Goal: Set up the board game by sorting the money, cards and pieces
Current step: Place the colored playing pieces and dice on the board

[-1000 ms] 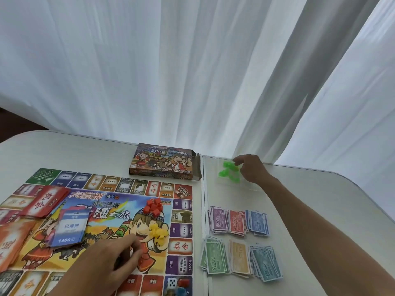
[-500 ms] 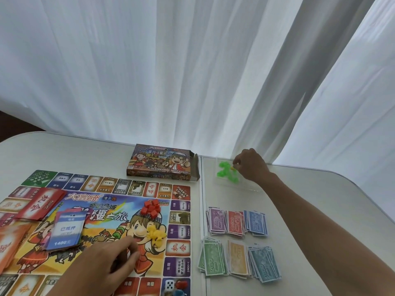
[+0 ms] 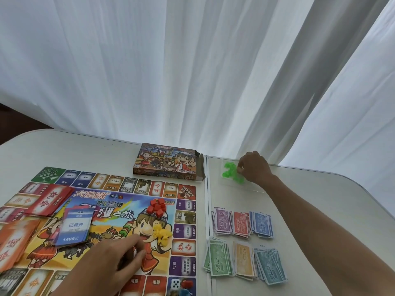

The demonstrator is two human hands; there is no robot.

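I find the money (image 3: 243,225) sorted in piles nearer me than my right hand (image 3: 254,167), which pinches the green pieces (image 3: 232,174) not yet placed; my left hand (image 3: 111,263) rests on the board (image 3: 183,231), its grip unclear.

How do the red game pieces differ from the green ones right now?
The red pieces sit heaped on the board, no hand on them; the green pieces lie off it on the table, and the right hand pinches at them. Red looks opaque, green translucent. Both are small heaps of pieces.
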